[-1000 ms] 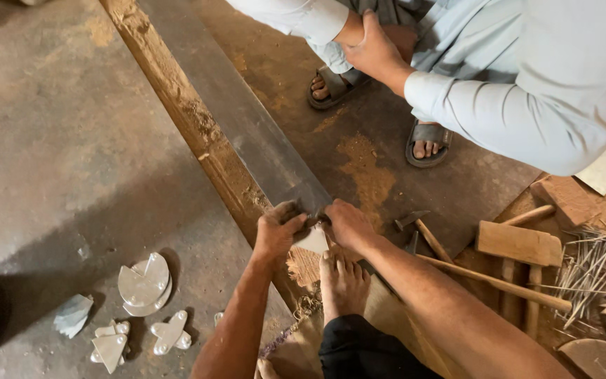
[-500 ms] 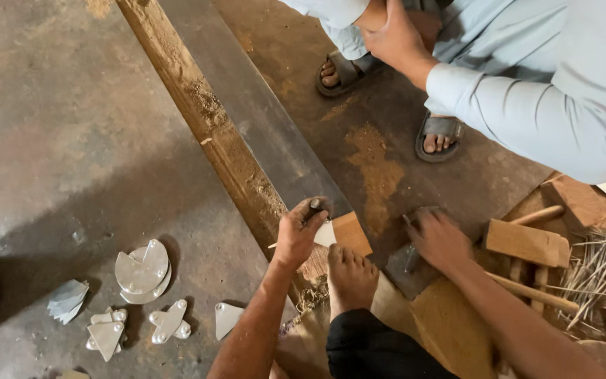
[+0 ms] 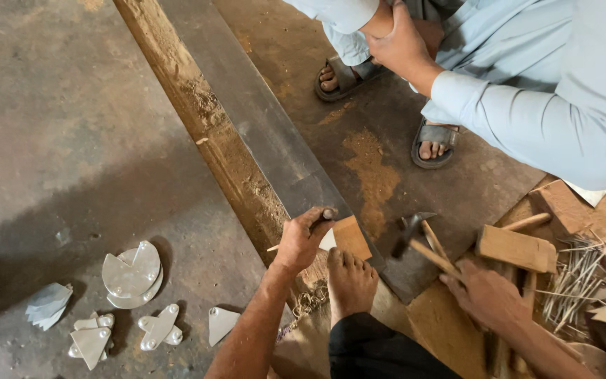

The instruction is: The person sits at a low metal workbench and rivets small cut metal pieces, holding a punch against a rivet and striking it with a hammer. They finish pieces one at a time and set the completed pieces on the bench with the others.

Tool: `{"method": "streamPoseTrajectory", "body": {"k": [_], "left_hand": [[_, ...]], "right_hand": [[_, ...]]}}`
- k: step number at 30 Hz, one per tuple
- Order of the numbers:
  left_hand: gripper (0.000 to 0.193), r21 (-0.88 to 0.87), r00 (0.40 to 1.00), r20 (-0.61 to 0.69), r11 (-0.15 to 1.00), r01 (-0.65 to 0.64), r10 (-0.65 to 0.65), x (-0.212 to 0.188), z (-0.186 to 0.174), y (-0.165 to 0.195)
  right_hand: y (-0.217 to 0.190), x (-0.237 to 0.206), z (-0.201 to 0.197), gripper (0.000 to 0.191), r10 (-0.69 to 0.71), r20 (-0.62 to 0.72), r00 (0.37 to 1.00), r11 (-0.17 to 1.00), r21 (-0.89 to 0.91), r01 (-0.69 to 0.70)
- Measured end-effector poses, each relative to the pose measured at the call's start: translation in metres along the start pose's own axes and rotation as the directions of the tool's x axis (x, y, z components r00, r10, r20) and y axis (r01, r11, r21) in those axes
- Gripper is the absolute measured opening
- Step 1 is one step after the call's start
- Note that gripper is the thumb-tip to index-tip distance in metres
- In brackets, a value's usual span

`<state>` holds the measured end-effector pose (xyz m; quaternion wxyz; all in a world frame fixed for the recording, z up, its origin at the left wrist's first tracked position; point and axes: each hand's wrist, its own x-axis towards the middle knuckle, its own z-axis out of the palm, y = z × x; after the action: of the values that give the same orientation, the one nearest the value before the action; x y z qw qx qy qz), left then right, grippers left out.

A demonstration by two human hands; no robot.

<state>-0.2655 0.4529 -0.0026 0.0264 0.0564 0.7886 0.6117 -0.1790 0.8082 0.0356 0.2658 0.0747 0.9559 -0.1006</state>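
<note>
My left hand [image 3: 301, 238] pinches a thin stick-like tool and presses a small pale piece [image 3: 328, 241] against a little wooden block [image 3: 352, 237] at the end of a long dark metal beam [image 3: 261, 133]. My right hand [image 3: 484, 295] grips the wooden handle of a hammer [image 3: 415, 235], whose dark head hangs just right of the block. My bare foot [image 3: 350, 281] rests right below the block.
Several shiny cut metal shapes [image 3: 131, 274] lie on the concrete floor at lower left. Another person in light blue clothing [image 3: 527, 98] and sandals [image 3: 435, 139] squats at upper right. Wooden blocks [image 3: 517, 249] and a bundle of thin sticks [image 3: 583, 274] lie at right.
My right hand left the block, went to the tools at right and now holds the hammer raised beside the block. My left hand stays on the small piece.
</note>
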Motion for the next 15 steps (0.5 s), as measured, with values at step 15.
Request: {"method": "streamPoseTrajectory", "body": {"k": [15], "left_hand": [[0.020, 0.101, 0.999, 0.041, 0.994, -0.036, 0.032, -0.006, 0.005, -0.019]], "right_hand": [[-0.080, -0.043, -0.032, 0.025, -0.444, -0.694, 0.567, 0.681, 0.150, 0.717]]}}
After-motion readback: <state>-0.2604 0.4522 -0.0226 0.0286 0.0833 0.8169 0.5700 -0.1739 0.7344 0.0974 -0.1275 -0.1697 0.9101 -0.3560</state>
